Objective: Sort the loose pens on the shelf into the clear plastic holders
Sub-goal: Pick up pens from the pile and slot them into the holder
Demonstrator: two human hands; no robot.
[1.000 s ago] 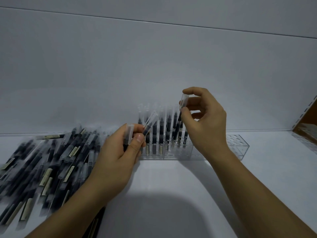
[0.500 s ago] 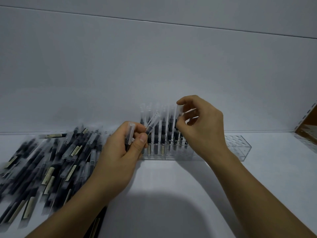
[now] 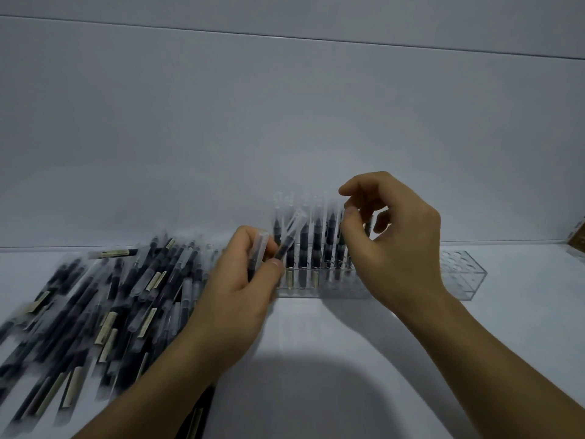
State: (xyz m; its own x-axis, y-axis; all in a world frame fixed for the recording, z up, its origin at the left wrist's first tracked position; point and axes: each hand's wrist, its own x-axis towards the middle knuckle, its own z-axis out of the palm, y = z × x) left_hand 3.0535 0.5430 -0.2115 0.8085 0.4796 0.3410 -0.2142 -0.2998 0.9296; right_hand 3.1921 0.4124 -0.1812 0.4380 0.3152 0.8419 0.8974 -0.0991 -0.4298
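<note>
Now my left hand grips two pens beside the clear holder. My right hand curls over the standing pens; whether it pinches one I cannot tell. Loose pens lie left.

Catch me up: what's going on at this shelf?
A person is sorting pens on a white shelf. The left hand grips a small bunch of pens beside the pile of loose pens. The right hand is curled at the tops of the standing pens in the clear plastic holder; whether it pinches one is unclear. The holder's right end is empty.
</note>
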